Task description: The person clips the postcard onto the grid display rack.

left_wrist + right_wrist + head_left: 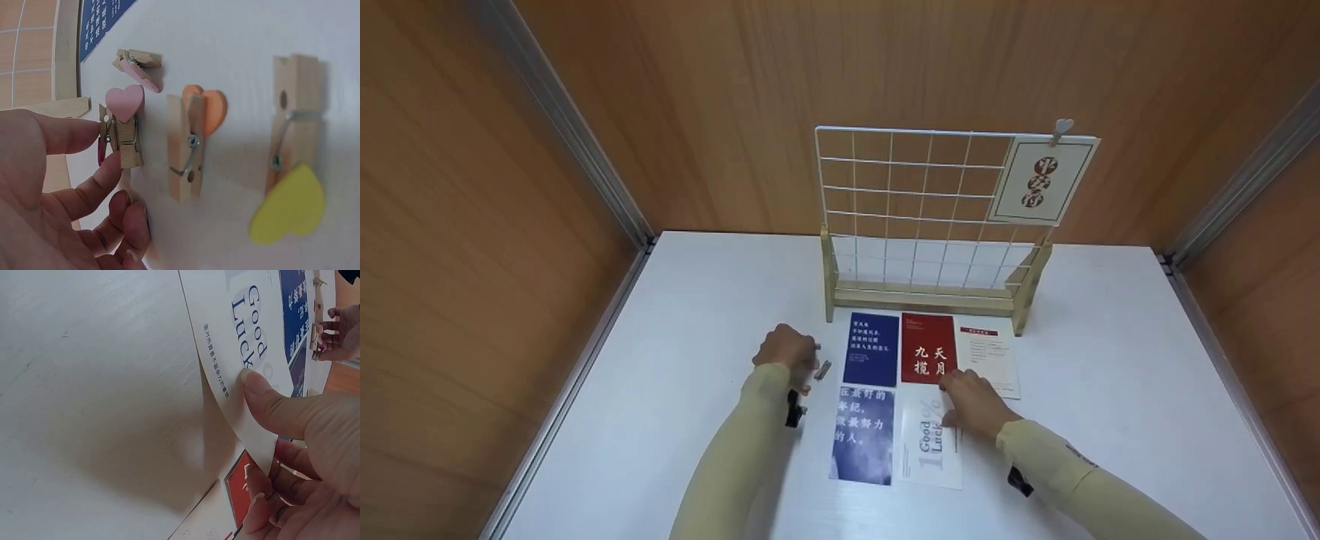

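Note:
My left hand (786, 349) pinches a small wooden clothespin (106, 126) with a dark pink heart between thumb and forefinger. Beside it in the left wrist view is a clothespin with a pink heart (125, 103). Further along the white table lie clothespins with an orange heart (215, 112), a yellow heart (292, 205) and a pale pink trim (138, 66). My right hand (979, 403) holds the corner of the white "Good Luck" card (222, 343), thumb on its printed face and fingers beneath. That corner is lifted and bent up from the table.
A white wire grid rack (911, 195) on a wooden base (922, 300) stands behind. A white card (1020, 169) hangs at its top right from a heart clothespin (1061, 131). Blue cards (871, 375), a red card (928, 334) and a pale card (986, 345) lie in front.

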### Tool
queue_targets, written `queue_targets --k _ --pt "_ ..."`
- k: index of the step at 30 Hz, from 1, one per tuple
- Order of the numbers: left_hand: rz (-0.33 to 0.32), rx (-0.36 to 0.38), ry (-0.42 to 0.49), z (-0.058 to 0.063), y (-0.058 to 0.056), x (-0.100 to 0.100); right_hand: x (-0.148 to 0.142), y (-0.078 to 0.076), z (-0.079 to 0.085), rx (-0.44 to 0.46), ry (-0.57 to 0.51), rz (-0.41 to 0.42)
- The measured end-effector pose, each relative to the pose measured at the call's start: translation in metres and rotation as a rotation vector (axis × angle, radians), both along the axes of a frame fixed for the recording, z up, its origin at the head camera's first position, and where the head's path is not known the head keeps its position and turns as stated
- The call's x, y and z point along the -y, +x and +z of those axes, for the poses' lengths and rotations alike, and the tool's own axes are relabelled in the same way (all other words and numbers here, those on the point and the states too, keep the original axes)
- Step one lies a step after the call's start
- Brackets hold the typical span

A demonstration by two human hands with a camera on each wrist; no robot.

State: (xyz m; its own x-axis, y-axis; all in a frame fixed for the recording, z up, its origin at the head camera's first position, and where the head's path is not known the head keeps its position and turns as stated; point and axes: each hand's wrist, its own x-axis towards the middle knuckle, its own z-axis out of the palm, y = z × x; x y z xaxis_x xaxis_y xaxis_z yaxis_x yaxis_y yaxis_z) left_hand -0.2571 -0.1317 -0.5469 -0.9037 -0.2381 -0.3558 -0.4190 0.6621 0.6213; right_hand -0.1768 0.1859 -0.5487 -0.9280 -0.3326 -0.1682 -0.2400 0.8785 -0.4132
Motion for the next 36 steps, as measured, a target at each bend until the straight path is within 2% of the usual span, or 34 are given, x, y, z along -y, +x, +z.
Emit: queue_targets --k 4,10,15,22,31,36 --pt "0.001 0.01 0.008 -0.001 -0.001 0.0 -0.001 -0.001 0.001 -0.007 0.002 0.008" --pt "0.014 -0.029 0.012 0.0 -0.002 0.0 -0.003 -0.004 0.007 -0.041 -0.002 0.035" --pt "0.024 -0.033 0.047 -0.002 -0.002 0.0 -0.004 -0.005 0.01 -0.023 -0.01 0.041" --pt "0.019 -0.058 0.065 -0.004 -0.002 0.003 -0.004 -0.005 0.017 0.01 -0.077 0.029" --pt "0.016 -0.162 0.04 -0.009 -0.005 0.001 -0.004 -0.004 0.029 0.071 -0.115 0.001" --pt "0.031 -0.183 0.039 -0.011 -0.007 0.0 -0.004 -0.004 0.034 0.077 -0.128 0.017"
